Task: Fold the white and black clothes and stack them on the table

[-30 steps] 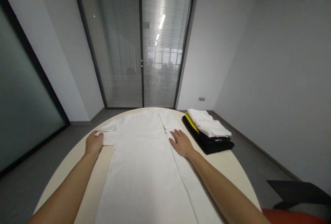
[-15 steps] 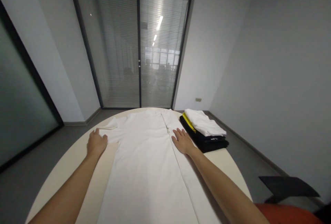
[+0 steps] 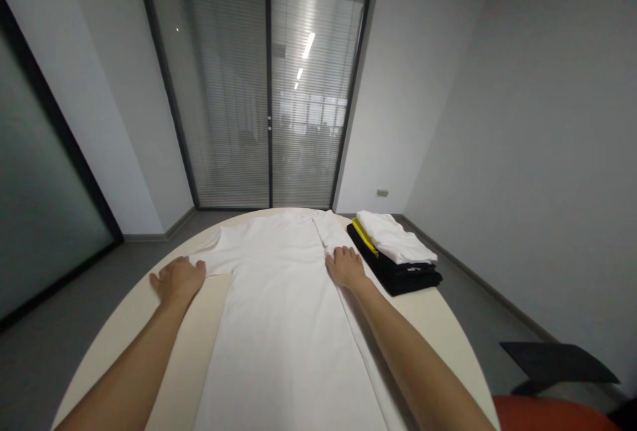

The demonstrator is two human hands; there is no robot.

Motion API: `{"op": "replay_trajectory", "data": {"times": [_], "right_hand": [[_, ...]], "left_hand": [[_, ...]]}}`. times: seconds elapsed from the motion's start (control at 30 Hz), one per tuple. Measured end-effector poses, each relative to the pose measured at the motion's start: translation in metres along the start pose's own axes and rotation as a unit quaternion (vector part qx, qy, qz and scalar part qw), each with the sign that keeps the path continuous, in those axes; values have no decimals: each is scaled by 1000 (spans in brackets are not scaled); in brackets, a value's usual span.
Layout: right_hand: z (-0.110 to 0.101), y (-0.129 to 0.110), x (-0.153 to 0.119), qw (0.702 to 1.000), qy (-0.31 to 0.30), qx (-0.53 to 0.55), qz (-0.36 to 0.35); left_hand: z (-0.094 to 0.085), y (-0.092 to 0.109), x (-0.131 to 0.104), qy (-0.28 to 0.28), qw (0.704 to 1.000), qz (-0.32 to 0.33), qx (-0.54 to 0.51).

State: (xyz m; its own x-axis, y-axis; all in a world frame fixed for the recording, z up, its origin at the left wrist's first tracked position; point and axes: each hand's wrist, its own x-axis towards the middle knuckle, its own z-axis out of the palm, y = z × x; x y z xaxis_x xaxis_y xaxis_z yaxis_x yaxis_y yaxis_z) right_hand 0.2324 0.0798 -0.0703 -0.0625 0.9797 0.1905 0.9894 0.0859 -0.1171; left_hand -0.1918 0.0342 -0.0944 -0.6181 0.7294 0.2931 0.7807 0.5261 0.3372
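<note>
Your left hand [image 3: 178,277] splays at the sleeve [image 3: 221,260] of the white shirt [image 3: 279,318]; your right hand [image 3: 346,267] lies atop its right side, pinching or not, can't tell; uneven pulling could crease the cloth across the table [image 3: 199,335], a rightward slip nudge the folded stack [image 3: 401,248].

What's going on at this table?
Somebody has both bare hands at a white cloth shirt that lies spread out on a round cream table. The left hand is at the end of one sleeve; whether it grips the cloth can't be made out. The right hand rests palm down on the shirt's right side. Farther right sits a stack of folded white, yellow and black clothes.
</note>
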Motion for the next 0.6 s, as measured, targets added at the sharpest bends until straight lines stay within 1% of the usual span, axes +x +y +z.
{"op": "replay_trajectory", "data": {"times": [0.07,0.13,0.2,0.3,0.4,0.47,0.53,0.6], "right_hand": [[4,-3,-3,999,32,11,6],[7,-2,-6,999,49,24,2],[9,0,-7,998,49,34,-1],[10,3,-6,998,46,44,8],[11,3,-4,998,44,47,11],[11,3,-4,998,44,47,12],[12,4,-3,998,44,47,11],[13,4,-3,998,43,48,10]], "left_hand": [[0,0,1,7,1000,13,2],[1,2,3,8,999,49,-9],[0,5,8,-6,996,86,-30],[-3,7,20,-33,992,104,-61],[-7,5,33,-51,989,98,-94],[-8,3,39,-53,987,83,-127],[-8,3,42,-41,984,47,-164],[-4,4,43,-17,978,3,-206]]}}
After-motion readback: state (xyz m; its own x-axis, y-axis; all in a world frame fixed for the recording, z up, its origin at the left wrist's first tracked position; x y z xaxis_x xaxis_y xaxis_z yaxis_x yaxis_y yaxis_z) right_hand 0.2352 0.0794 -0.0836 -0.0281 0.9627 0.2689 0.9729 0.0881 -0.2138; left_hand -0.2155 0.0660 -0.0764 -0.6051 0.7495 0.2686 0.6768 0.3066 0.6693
